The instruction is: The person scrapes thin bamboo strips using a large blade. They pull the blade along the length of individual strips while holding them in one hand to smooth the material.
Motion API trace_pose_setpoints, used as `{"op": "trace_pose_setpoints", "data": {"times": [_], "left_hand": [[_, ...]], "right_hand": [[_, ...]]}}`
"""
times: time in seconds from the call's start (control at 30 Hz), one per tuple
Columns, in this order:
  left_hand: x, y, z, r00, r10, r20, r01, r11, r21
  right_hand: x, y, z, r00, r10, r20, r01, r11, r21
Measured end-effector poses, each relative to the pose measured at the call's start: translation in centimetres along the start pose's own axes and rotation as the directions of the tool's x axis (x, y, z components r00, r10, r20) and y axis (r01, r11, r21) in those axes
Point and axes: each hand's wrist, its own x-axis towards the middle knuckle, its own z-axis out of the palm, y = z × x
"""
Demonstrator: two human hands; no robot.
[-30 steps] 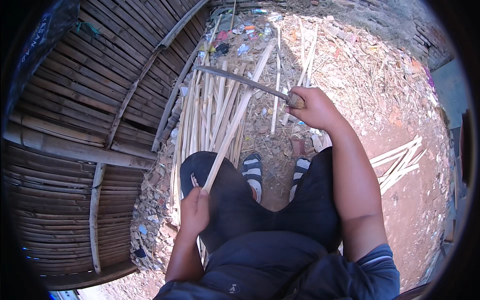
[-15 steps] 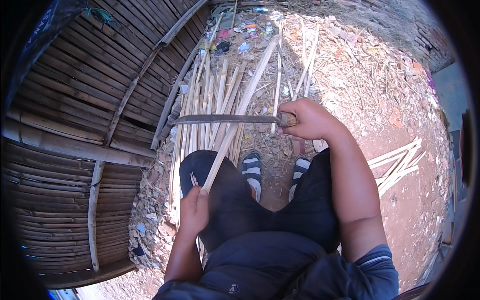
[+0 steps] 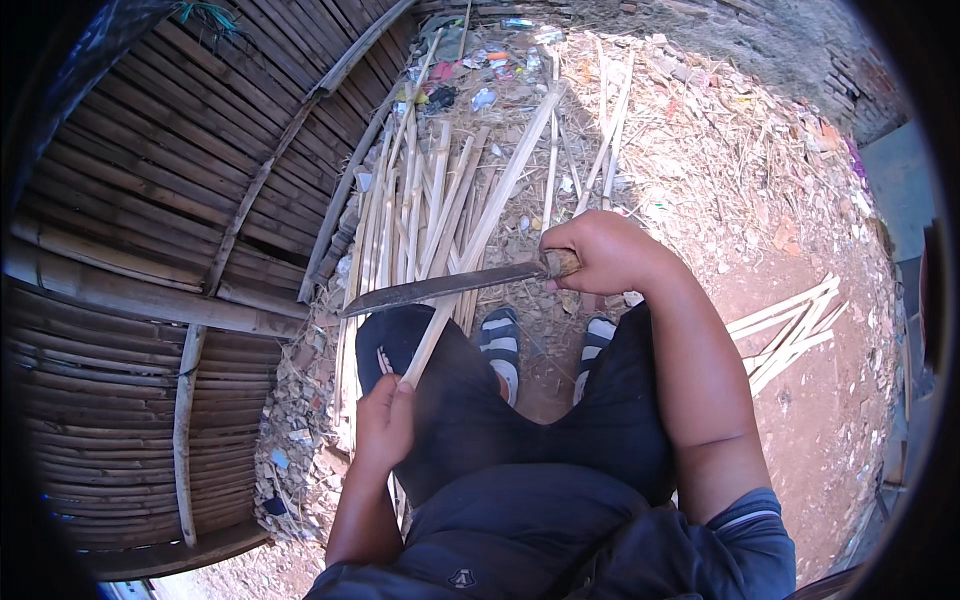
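Observation:
My left hand [image 3: 385, 415] is closed round the near end of a long pale bamboo strip [image 3: 500, 195]. The strip slants up and away to the right, passing over my left thigh. In my right hand [image 3: 600, 250] is the short wooden handle of a machete [image 3: 440, 287]. Its long dark blade points left and crosses over the strip, a little beyond my left knee. Whether the edge touches the strip I cannot tell. Beneath and beyond the blade lies a heap of similar bamboo strips [image 3: 400, 200] on the ground.
A bamboo slat wall [image 3: 150, 180] runs along the left. More cut strips [image 3: 785, 335] lie in a small pile on the dirt at right. Several thin strips [image 3: 610, 120] rest farther off among straw and rubble, near scattered litter [image 3: 485, 98]. My sandalled feet [image 3: 500, 345] are between.
The machete has come nearer to me along the strip, its blade now tilted with the tip lower. My right hand has shifted slightly left and nearer. My left hand stays nearly in place.

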Motion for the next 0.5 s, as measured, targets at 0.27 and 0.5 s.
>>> {"op": "trace_pose_setpoints", "data": {"times": [0.27, 0.5], "left_hand": [[0.3, 0.4, -0.1, 1.000, 0.008, 0.021, -0.009, 0.999, 0.051], [0.2, -0.7, 0.0, 1.000, -0.009, 0.028, 0.010, 0.999, -0.034]], "right_hand": [[-0.5, 4.9, -1.0, 0.805, 0.348, -0.480, -0.247, 0.933, 0.262], [-0.2, 1.1, 0.5, 0.995, -0.051, -0.091, 0.054, 0.998, 0.033]]}}
